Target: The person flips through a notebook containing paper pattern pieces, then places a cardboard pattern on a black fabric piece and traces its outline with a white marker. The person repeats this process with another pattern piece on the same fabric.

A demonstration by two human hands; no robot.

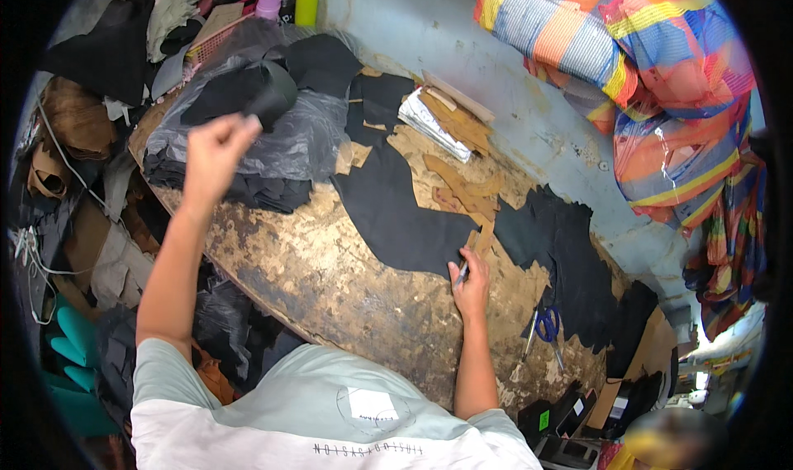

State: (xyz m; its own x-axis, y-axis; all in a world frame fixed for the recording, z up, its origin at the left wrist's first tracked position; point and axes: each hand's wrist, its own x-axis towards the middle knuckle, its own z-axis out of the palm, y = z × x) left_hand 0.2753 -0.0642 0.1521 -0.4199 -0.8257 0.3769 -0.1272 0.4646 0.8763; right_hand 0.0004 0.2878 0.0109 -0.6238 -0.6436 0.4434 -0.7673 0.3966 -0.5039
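Black, limp sheet material is what both hands work: the left hand (pixel 216 146) is raised with its fingers pinched shut on a floppy black cut piece (pixel 263 98) above the plastic-covered stack of dark pieces (pixel 248 152). The right hand (pixel 471 282) rests on the worn wooden table (pixel 330 280), closed around a slim silver pen (pixel 461 273) at the edge of the large flat black sheet (pixel 392 210). It looks light and soft and would likely droop, so an edge pinch suits it; blue-handled scissors (pixel 547 325) lie near
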